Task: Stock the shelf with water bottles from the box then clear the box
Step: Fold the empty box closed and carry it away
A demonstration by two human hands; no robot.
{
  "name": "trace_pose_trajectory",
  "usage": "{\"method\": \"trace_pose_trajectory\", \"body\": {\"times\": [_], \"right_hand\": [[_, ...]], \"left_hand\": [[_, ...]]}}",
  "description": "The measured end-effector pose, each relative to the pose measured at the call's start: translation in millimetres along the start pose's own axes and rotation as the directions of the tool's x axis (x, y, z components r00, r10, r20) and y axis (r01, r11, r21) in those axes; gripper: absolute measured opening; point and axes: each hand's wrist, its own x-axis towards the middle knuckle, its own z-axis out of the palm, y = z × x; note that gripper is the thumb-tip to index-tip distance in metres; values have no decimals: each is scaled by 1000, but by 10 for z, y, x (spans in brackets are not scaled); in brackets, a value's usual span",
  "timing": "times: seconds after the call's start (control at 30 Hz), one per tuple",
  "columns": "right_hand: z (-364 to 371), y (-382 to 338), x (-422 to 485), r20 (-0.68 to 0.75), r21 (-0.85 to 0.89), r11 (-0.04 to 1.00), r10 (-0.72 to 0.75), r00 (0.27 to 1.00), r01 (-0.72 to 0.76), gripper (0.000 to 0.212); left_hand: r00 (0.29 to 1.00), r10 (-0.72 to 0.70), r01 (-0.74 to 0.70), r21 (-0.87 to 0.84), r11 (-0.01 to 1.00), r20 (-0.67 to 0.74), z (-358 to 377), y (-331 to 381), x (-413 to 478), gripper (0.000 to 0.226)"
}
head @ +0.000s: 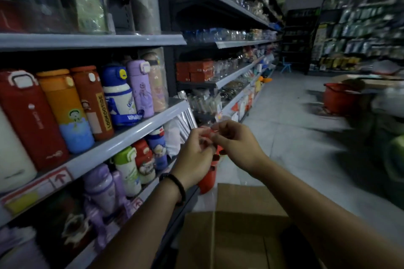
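Water bottles stand packed side by side on the grey shelf at the left, which runs down a dim shop aisle. Opposite, across the tiled floor, are blurred dark racks and a red basket. An open cardboard box sits low in front of the person, its flap raised just below the hands. On the middle tier, a tall red flask with a white lid, an orange cartoon bottle, a blue-and-white bottle and a lilac one fill the row; smaller ones crowd the tier beneath.

A small red bottle is held in the air above the box, beside the lower tier. The left hand, with a black wristband, has its fingers curled round the upper body. The right hand pinches at its top with thumb and forefinger; blur hides the cap.
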Motion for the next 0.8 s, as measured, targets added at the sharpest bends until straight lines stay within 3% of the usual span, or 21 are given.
{"method": "trace_pose_trajectory", "body": {"times": [0.2, 0.43, 0.67, 0.8], "right_hand": [[-416, 249, -767, -81, -30, 993, 114, 990, -117, 15], [-979, 1022, -1380, -177, -21, 950, 304, 936, -312, 15], [-1184, 2047, -1866, -233, 94, 868, 495, 837, -487, 15], [-1200, 2657, -2123, -281, 213, 790, 613, 738, -575, 11]], "left_hand": [[986, -46, 51, -27, 998, 162, 461, -290, -383, 36], [955, -246, 254, -33, 967, 164, 980, -945, -521, 35], [899, -409, 393, 121, 911, 157, 1435, -1788, -564, 29], [830, -533, 512, 154, 845, 164, 1615, -2375, -707, 32]]}}
